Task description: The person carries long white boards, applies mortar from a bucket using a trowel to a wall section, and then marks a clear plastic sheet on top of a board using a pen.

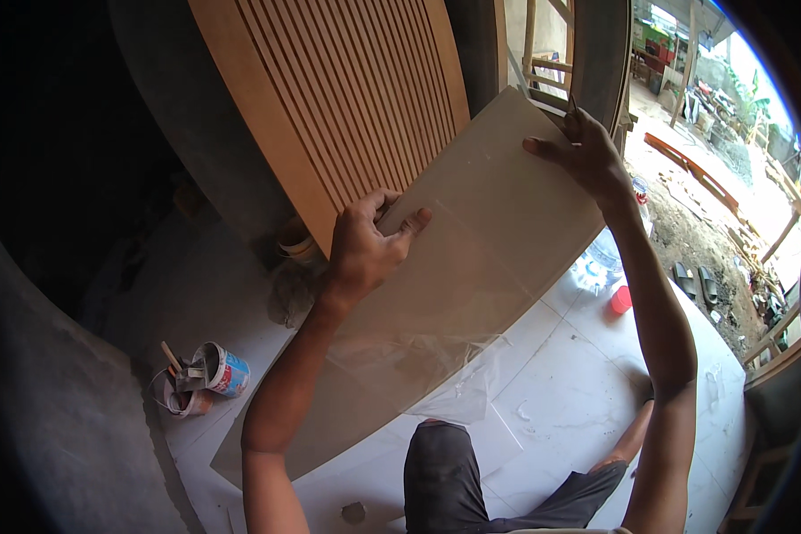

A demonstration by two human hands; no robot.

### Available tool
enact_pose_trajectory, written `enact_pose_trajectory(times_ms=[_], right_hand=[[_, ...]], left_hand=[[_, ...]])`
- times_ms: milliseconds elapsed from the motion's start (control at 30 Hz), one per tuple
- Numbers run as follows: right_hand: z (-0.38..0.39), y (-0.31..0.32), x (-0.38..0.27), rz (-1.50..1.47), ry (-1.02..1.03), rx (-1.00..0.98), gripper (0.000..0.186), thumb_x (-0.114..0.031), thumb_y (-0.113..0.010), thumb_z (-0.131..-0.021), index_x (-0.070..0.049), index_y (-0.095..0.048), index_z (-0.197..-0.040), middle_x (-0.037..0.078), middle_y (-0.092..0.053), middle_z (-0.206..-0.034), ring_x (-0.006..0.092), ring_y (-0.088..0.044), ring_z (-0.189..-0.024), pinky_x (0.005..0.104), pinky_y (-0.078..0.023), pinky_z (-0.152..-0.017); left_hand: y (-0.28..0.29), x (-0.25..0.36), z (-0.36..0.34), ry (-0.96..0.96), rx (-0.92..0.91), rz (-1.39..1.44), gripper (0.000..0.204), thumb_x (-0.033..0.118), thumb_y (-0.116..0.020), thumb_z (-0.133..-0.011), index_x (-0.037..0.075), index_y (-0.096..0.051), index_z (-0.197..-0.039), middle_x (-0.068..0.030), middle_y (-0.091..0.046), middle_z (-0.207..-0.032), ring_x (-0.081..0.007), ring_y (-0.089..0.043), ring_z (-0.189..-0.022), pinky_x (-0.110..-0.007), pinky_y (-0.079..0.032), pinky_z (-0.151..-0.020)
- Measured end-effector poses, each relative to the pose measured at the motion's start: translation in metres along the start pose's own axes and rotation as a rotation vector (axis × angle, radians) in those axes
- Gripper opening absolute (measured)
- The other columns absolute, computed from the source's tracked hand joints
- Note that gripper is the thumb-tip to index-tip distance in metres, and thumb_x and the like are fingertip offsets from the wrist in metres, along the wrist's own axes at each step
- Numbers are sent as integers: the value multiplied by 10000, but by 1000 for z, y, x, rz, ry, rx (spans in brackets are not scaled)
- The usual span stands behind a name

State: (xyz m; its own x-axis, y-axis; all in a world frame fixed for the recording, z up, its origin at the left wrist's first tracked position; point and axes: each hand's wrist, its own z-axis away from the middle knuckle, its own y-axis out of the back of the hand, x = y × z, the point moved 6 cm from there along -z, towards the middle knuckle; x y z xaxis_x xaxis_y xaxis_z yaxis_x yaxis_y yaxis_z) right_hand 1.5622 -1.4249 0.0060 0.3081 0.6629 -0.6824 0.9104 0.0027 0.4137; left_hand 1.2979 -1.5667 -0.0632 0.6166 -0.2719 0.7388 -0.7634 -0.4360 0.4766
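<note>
A long, smooth grey-beige panel (481,214) stands tilted across the middle of the view, its upper end toward the door. My left hand (372,238) grips its left edge, thumb on the face and fingers curled behind. At the upper right edge my right hand (592,162) holds the panel with its thumb laid on the face. A small dark pointed thing shows by the right fingers; its kind I cannot make out. Clear plastic film (472,378) hangs crumpled from the panel's lower right edge.
Behind the panel leans a slatted wooden door (347,80). Paint buckets (230,372) with tools stand at left on the white tiled floor (561,392). A red cup (620,300) and a large clear bottle (603,254) are at right; slippers (696,283) lie outside.
</note>
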Motion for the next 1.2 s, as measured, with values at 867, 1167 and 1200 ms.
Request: enact_pose_trajectory(times_ms=[867,1167,1200], right_hand=[[321,23,240,-7,-607,-275,333,-57,-748,-806,-49,-416,-835,-8,-399,-741,113,-402,-714,288,-356,-633],[215,274,264,-794,-468,1008,1144,-581,-690,-830,44,-23,-1518,351,-55,-1552,520,-208,-1409,575,-383,-1050],[198,267,252,-782,-468,973,1052,-592,-671,-842,-19,-122,-1532,335,-111,-1552,532,-173,-1415,627,-269,-1106]], left_hand=[[-45,-67,-3,-123,-66,146,320,189,-679,-934,-5,-659,-1188,34,-601,-724,-31,-516,-657,-206,-409,-589],[-48,-84,-11,-92,-71,286,317,203,-677,-936,-21,-655,-1159,17,-611,-736,-39,-527,-672,-200,-415,-624],[-48,-85,-11,-110,-70,240,318,206,-675,-935,-21,-657,-1156,0,-634,-756,-49,-549,-693,-207,-434,-634]])
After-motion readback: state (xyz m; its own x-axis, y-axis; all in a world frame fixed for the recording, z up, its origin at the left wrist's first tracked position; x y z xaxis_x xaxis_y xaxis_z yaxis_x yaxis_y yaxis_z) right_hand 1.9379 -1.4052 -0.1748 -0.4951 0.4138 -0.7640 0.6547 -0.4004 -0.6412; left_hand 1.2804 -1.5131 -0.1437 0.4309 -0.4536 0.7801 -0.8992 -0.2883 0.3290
